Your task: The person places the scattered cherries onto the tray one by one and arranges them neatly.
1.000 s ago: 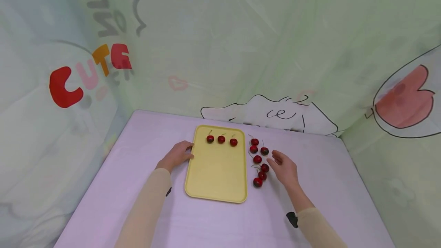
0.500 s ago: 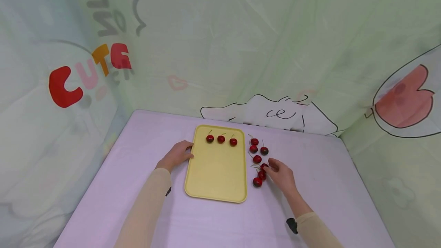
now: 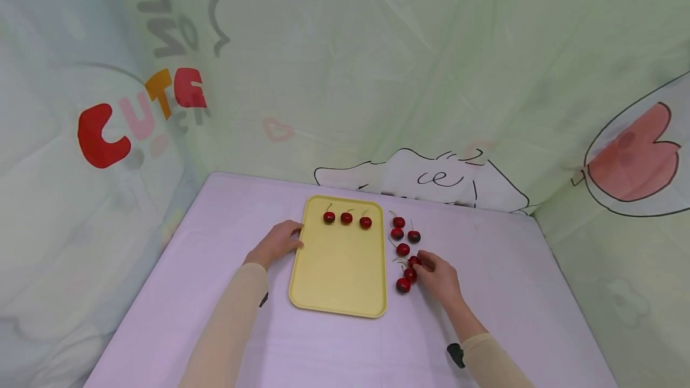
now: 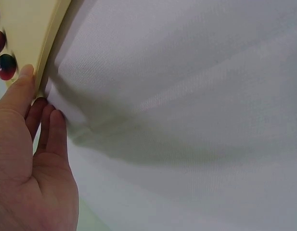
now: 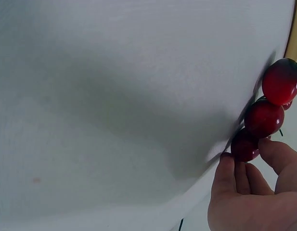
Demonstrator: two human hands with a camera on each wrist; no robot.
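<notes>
A yellow tray lies on the table, with three red cherries in a row near its far end. My left hand holds the tray's left edge. In the left wrist view its thumb lies on the rim and the fingers are at the outer side. To the right of the tray, my right hand pinches a cherry between thumb and fingers, low at the table. Two more cherries sit right beside it, with thin stems pointing left in the head view.
Several other cherries lie in a loose line along the tray's right side. A pale purple cloth covers the table. Printed fabric walls stand behind it and at both sides.
My right hand has come down and slightly toward me, from beside the upper cherries to the lower group, and its fingers have closed around one cherry. The left hand stays at the tray.
</notes>
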